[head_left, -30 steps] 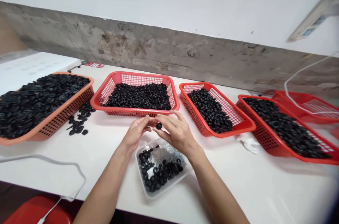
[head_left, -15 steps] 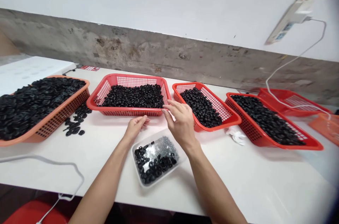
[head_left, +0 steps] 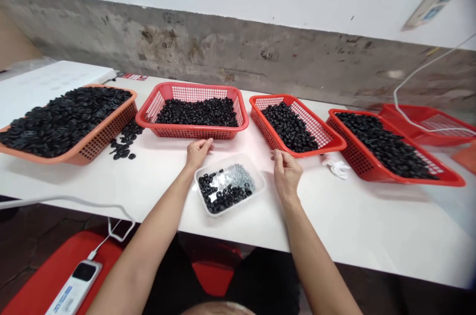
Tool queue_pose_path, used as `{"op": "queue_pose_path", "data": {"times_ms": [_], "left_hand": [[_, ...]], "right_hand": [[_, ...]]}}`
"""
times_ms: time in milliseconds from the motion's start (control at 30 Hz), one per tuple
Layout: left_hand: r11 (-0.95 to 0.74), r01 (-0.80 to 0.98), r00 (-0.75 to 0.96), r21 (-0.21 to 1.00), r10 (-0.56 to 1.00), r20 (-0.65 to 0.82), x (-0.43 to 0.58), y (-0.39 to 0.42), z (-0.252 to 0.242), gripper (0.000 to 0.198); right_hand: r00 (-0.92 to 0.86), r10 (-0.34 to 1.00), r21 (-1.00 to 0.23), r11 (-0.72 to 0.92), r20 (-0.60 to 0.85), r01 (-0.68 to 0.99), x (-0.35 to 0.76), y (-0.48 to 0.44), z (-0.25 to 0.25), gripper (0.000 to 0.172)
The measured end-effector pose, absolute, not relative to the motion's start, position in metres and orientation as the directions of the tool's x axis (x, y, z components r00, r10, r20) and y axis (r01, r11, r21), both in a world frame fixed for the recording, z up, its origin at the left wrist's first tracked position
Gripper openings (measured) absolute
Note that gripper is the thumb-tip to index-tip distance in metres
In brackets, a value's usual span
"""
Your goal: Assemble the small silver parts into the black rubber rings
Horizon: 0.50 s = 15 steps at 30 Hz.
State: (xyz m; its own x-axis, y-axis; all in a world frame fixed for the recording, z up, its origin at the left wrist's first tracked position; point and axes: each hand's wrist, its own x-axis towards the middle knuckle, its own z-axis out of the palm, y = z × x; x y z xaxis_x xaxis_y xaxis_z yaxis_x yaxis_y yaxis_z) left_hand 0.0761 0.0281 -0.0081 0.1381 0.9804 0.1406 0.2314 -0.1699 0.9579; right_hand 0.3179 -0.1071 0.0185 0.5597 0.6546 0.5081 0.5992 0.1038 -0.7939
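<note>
My left hand (head_left: 199, 153) rests over the table just in front of the middle red basket (head_left: 193, 132), its thumb and fingers pinched together. My right hand (head_left: 287, 172) is closed too, close to the near edge of the narrow red basket (head_left: 280, 146). Whether either hand holds a small part, I cannot make out. Between the hands stands a clear plastic tub (head_left: 260, 187). Black ring-shaped parts (head_left: 226, 198) lie in its near and left side, and tiny silvery pieces (head_left: 240, 176) in its far right. Small black parts fill both baskets.
An orange basket (head_left: 89, 149) heaped with flat black parts stands left, with loose black parts (head_left: 124, 146) beside it. At right are another red basket (head_left: 366, 166) of black parts and crumpled white tissue (head_left: 338, 168). A power bank (head_left: 76, 285) on a red stool (head_left: 40, 275) has a white cable.
My right hand has moved right and down, away from the middle basket's corner, and its fingers have closed. My left hand stays pinched near the same basket. The camera has tilted downward.
</note>
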Motion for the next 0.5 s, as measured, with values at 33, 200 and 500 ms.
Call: {"op": "queue_pose_path", "data": {"times_ms": [33, 200, 500], "left_hand": [[-0.178, 0.247, 0.135, 0.952, 0.980, 0.148, 0.076, 0.029, -0.009, 0.044], [-0.216, 0.330, 0.144, 0.919, 0.974, 0.177, 0.075, 0.033, -0.015, 0.023], [-0.256, 0.357, 0.142, 0.898, 0.965, 0.219, 0.076, 0.033, -0.015, 0.023]], "right_hand": [[0.566, 0.670, -0.809, 0.089, 0.480, 0.581, 0.318, -0.108, 0.011, 0.040], [0.544, 0.764, -0.852, 0.013, 0.347, 0.524, 0.320, -0.099, -0.012, 0.045], [0.454, 0.835, -0.771, -0.059, 0.310, 0.634, 0.318, -0.096, -0.013, 0.033]]}}
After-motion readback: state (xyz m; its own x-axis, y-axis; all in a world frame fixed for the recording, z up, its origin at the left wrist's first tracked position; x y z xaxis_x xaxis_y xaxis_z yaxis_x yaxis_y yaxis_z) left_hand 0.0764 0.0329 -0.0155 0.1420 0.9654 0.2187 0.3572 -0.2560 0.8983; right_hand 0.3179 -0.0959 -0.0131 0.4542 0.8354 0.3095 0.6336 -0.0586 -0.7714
